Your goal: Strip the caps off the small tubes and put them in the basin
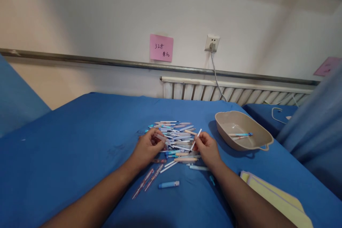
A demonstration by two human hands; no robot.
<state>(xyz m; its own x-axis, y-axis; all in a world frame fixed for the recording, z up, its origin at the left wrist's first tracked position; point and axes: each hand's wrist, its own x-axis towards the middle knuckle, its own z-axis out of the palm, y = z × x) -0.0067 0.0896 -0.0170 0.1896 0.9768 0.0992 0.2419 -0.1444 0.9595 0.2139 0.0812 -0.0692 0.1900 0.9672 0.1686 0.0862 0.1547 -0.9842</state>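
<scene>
My left hand (148,146) is closed, with thumb and fingers pinching a pale translucent pen barrel (160,137). Between the thumb and fingers of my right hand (208,148) a thin white pen refill (197,139) is held at a slant. Under and between both hands lies a loose pile of pen parts (180,137): white refills, and blue, grey and peach barrels. Nearer to me are two clear, reddish-patterned tubes (143,183) and a short light-blue barrel (169,184). A small teal piece (212,180) rests beside my right forearm.
A beige basin (224,136) stands at the right with pens (240,135) in it. Yellow sheets or cloths (275,199) lie at the front right. The blue-covered table (88,139) meets a wall with a radiator (192,92) and a plugged-in socket (212,42).
</scene>
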